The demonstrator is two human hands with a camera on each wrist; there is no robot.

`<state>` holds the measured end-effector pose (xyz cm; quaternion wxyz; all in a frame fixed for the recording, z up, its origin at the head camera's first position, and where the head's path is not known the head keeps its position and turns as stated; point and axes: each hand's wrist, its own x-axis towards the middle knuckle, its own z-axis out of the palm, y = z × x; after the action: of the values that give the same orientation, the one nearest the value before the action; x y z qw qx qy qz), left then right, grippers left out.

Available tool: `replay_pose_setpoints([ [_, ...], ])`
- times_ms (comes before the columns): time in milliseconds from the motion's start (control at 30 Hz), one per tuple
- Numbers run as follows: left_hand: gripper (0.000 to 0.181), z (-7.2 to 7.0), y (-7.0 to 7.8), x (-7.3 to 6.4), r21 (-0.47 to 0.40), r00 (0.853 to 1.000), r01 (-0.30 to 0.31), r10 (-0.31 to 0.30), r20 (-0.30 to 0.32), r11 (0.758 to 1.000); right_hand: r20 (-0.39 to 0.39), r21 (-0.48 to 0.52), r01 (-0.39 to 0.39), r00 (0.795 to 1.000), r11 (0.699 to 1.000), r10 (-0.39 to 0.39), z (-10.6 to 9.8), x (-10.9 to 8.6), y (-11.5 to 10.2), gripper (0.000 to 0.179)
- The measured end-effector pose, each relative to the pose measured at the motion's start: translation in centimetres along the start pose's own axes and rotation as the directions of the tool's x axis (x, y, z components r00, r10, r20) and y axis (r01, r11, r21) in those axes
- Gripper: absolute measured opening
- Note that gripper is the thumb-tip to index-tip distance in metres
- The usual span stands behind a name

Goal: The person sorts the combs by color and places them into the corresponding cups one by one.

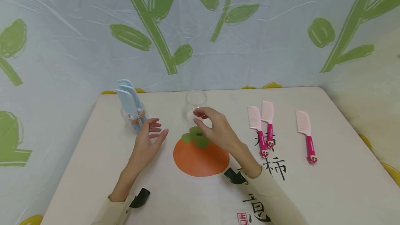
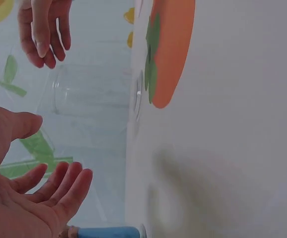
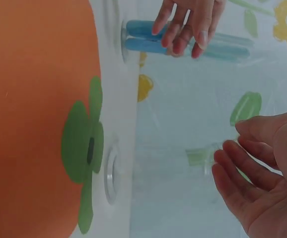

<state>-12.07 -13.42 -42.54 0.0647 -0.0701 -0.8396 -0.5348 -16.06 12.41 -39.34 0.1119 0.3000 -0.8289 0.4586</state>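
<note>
My left hand [image 1: 147, 147] hovers over the table just right of a clear jar [image 1: 123, 116] of light-blue combs [image 1: 126, 102], fingers loosely bent and nothing in them. Those combs stand with teeth up and their darker blue handles [image 3: 146, 45] down in the jar. Over the top of the printed persimmon [image 1: 200, 160], my right hand [image 1: 220, 129] holds nothing, its thumb and fingers apart. Just behind it, a second clear glass jar [image 1: 196, 98] stands upright with no comb inside; the hand overlaps its lower part in the head view.
Three pale-pink combs with magenta handles lie on the right: two close together, a left one [image 1: 255, 118] and a neighbour [image 1: 267, 112], and one apart [image 1: 303, 122]. A leaf-patterned curtain [image 1: 218, 61] rises behind the table's far edge.
</note>
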Motion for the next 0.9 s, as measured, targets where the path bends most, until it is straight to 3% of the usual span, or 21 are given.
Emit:
replay_pose_setpoints([
  [200,0.055,1.0,0.1,0.7,-0.016,0.999,-0.035,0.035,-0.002,0.999,-0.024,-0.048,0.007,1.0,0.999,-0.008,-1.1,-0.7,0.8,0.026],
  [900,0.061,4.9,0.3,3.6,-0.034,0.994,-0.105,0.104,-0.021,0.994,-0.117,-0.23,-0.103,0.99,0.968,0.077,-5.9,-4.2,4.3,0.032],
])
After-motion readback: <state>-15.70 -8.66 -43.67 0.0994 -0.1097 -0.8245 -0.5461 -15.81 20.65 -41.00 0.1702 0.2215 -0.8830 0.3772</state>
